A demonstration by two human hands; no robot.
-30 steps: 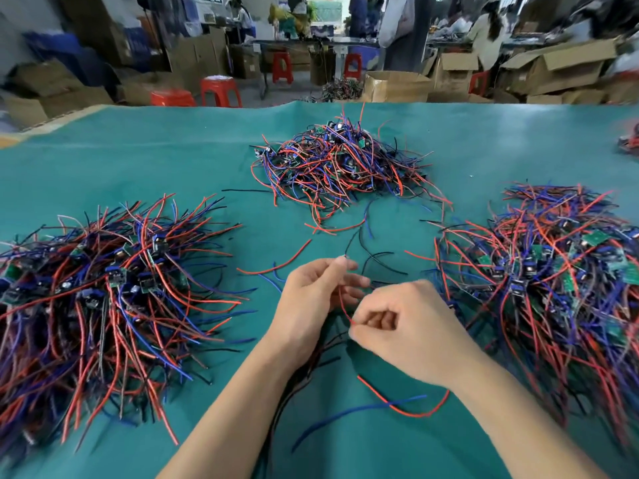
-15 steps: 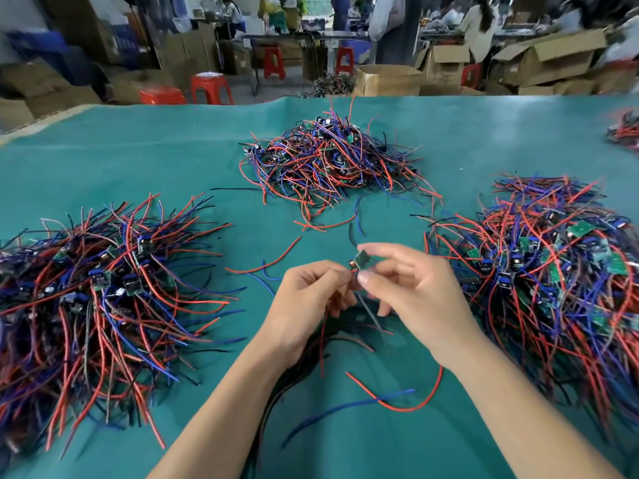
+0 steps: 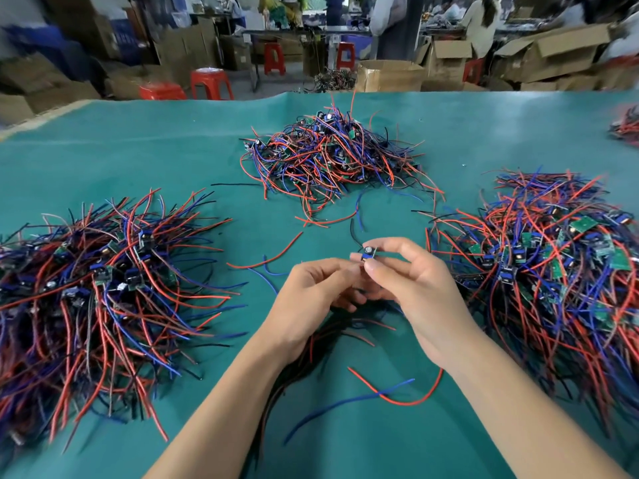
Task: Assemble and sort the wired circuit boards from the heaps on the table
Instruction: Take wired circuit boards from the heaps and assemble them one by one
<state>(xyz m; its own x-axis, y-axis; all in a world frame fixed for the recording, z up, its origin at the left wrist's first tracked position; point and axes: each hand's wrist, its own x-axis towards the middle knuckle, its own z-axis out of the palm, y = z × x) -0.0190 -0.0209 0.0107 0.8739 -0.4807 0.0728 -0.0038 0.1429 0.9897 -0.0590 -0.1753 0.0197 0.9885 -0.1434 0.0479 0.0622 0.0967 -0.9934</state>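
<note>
1. Circuit board (image 3: pixel 368 253), small and wired, is held up above the green table (image 3: pixel 145 160) at near centre, between the three big heaps.
2. It is pinched by the right hand (image 3: pixel 411 288) between thumb and fingertips, clamped firmly on the board.
3. The left hand (image 3: pixel 311 295) is brought right up against it, fingers curled in beside the board; whether a wire is gripped there cannot be told.
4. A blue block and a round silver-topped component are seen on the board, with a black wire rising behind it and more wires trailing down under the hands.
5. Progress is judged as partial: a combed-out heap (image 3: pixel 96 292) at the left looks sorted, with its wires fanned one way.
6. Plenty is left: a tangled heap (image 3: pixel 328 157) at the far centre and a large heap (image 3: pixel 553 271) at the right, green boards showing, look unsorted.
7. Loose red and blue wires (image 3: pixel 390 392) are left lying on the near table, below the hands.
</note>
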